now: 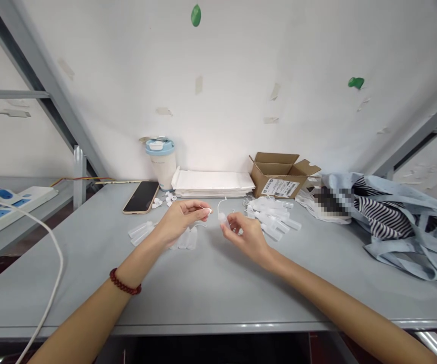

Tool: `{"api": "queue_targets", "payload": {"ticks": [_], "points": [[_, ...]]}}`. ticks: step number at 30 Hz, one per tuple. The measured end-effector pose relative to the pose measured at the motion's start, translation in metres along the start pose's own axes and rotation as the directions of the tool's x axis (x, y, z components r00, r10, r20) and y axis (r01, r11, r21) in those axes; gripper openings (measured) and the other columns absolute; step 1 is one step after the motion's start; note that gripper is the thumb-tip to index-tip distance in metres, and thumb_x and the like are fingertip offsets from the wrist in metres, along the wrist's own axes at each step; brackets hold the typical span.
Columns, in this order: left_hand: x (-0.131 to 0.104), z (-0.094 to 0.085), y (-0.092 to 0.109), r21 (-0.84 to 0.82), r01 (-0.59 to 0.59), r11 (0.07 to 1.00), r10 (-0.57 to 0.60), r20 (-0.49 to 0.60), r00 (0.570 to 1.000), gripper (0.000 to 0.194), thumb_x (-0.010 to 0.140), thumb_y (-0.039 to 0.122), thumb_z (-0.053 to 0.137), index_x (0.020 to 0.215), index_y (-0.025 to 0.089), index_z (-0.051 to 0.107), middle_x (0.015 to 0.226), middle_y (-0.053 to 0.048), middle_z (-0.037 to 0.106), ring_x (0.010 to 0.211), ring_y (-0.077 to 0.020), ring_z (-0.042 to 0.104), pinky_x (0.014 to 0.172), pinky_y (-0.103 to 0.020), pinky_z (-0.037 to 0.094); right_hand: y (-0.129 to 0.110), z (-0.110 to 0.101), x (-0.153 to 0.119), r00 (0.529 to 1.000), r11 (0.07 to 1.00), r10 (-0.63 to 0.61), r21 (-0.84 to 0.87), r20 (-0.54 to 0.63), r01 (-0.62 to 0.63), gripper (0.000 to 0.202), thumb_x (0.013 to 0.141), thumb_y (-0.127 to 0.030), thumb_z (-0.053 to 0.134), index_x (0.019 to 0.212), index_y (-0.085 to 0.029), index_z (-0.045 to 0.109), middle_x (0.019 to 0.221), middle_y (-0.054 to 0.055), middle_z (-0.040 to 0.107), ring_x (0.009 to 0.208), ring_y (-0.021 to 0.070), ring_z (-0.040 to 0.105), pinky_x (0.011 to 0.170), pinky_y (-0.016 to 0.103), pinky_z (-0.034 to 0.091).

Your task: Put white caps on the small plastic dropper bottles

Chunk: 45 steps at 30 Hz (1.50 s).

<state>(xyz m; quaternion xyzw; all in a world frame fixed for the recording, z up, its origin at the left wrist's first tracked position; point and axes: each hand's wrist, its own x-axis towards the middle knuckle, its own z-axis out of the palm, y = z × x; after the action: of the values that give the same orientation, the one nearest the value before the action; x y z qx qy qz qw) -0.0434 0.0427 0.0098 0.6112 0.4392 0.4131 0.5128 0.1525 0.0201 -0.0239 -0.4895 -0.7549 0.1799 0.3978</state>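
Observation:
My left hand [180, 220] pinches a small white cap [208, 211] between thumb and fingertips. A short way to its right, my right hand [249, 236] is closed on a small translucent squeeze bottle [223, 219]. A thin white curved tube [219, 206] rises from the top of that bottle. Cap and bottle are apart, both held just above the grey table [210, 288]. More translucent bottles [273, 217] lie in a heap beyond my right hand. Several others [188, 239] lie under and beside my left hand, which partly hides them. Loose white caps [170, 197] sit behind it.
A phone [141, 197] lies at the back left beside a blue-lidded cup [163, 164]. White envelopes [214, 183] and an open cardboard box [281, 177] stand against the wall. A light blue cloth bag [403, 222] lies at right. A white cable [57, 273] and power strip [11, 210] are at left.

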Motion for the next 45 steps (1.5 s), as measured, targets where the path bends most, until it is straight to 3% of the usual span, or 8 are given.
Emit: {"api": "queue_targets", "payload": {"ticks": [4, 9, 15, 20, 26, 36, 41, 45], "points": [[-0.005, 0.012, 0.004, -0.056, -0.034, 0.998, 0.034, -0.009, 0.999, 0.027, 0.07, 0.038, 0.07, 0.088, 0.017, 0.069, 0.085, -0.004, 0.068, 0.076, -0.015, 0.061, 0.077, -0.03, 0.049, 0.009, 0.006, -0.008, 0.995, 0.996, -0.081, -0.043, -0.054, 0.079, 0.014, 0.081, -0.032, 0.052, 0.079, -0.018, 0.054, 0.063, 0.0, 0.059, 0.052, 0.0108, 0.051, 0.049, 0.021, 0.04], [-0.009, 0.022, 0.005, 0.06, -0.081, 0.995, 0.083, -0.041, 0.996, 0.026, 0.071, 0.037, 0.069, 0.088, 0.017, 0.069, 0.085, -0.004, 0.069, 0.082, -0.0169, 0.061, 0.077, -0.028, 0.05, 0.01, 0.008, -0.015, 0.978, 0.977, -0.191, -0.117, -0.084, 0.181, 0.014, 0.083, -0.03, 0.052, 0.085, -0.016, 0.055, 0.064, 0.001, 0.061, 0.049, 0.0099, 0.052, 0.046, 0.021, 0.04], [-0.01, 0.025, 0.002, 0.114, -0.084, 0.99, 0.09, -0.053, 0.995, 0.026, 0.072, 0.038, 0.068, 0.088, 0.017, 0.069, 0.086, -0.004, 0.069, 0.084, -0.0177, 0.062, 0.077, -0.028, 0.051, 0.013, 0.007, -0.015, 0.897, 0.873, -0.422, -0.324, -0.127, 0.365, 0.013, 0.088, -0.025, 0.047, 0.091, -0.014, 0.055, 0.073, 0.006, 0.064, 0.06, 0.0138, 0.059, 0.051, 0.024, 0.045], [-0.011, 0.024, 0.002, 0.18, -0.077, 0.981, 0.092, -0.078, 0.993, 0.028, 0.072, 0.039, 0.068, 0.089, 0.017, 0.068, 0.085, -0.005, 0.069, 0.083, -0.0186, 0.063, 0.071, -0.027, 0.051, 0.015, 0.006, -0.011, 0.833, 0.797, -0.525, -0.444, -0.175, 0.409, 0.01, 0.087, -0.02, 0.049, 0.093, -0.013, 0.054, 0.077, 0.008, 0.066, 0.065, 0.0163, 0.062, 0.053, 0.025, 0.048], [-0.012, 0.024, 0.002, 0.229, -0.081, 0.97, 0.103, -0.085, 0.991, 0.028, 0.072, 0.04, 0.067, 0.088, 0.018, 0.069, 0.087, -0.005, 0.07, 0.082, -0.0186, 0.063, 0.068, -0.026, 0.05, 0.017, 0.006, -0.01, 0.818, 0.775, -0.547, -0.476, -0.178, 0.416, 0.012, 0.089, -0.021, 0.05, 0.096, -0.014, 0.054, 0.083, 0.01, 0.067, 0.075, 0.0183, 0.065, 0.061, 0.027, 0.052], [-0.012, 0.027, 0.01, 0.226, 0.064, 0.972, -0.035, -0.13, 0.991, 0.027, 0.068, 0.042, 0.068, 0.079, 0.017, 0.07, 0.057, 0.002, 0.061, 0.054, -0.0113, 0.054, 0.055, -0.022, 0.045, 0.016, 0.007, -0.012, 0.818, 0.765, -0.557, -0.473, -0.146, 0.437, 0.013, 0.09, -0.022, 0.048, 0.099, -0.013, 0.054, 0.087, 0.011, 0.067, 0.081, 0.0187, 0.064, 0.066, 0.027, 0.053], [-0.012, 0.025, 0.009, 0.233, 0.04, 0.972, -0.018, -0.097, 0.995, 0.027, 0.068, 0.044, 0.067, 0.071, 0.016, 0.068, 0.058, 0.001, 0.06, 0.053, -0.0104, 0.05, 0.052, -0.022, 0.041, 0.014, 0.006, -0.012, 0.81, 0.757, -0.571, -0.465, -0.132, 0.458, 0.015, 0.09, -0.02, 0.047, 0.101, -0.013, 0.054, 0.088, 0.011, 0.066, 0.08, 0.0188, 0.062, 0.065, 0.028, 0.053], [-0.011, 0.022, 0.007, 0.208, 0.097, 0.973, -0.091, -0.042, 0.995, 0.027, 0.069, 0.043, 0.066, 0.068, 0.016, 0.066, 0.057, 0.001, 0.059, 0.055, -0.0114, 0.051, 0.052, -0.022, 0.04, 0.012, 0.006, -0.011, 0.782, 0.743, -0.609, -0.44, -0.134, 0.504, 0.017, 0.091, -0.015, 0.043, 0.104, -0.011, 0.053, 0.087, 0.012, 0.064, 0.079, 0.0191, 0.06, 0.064, 0.028, 0.052]]}}
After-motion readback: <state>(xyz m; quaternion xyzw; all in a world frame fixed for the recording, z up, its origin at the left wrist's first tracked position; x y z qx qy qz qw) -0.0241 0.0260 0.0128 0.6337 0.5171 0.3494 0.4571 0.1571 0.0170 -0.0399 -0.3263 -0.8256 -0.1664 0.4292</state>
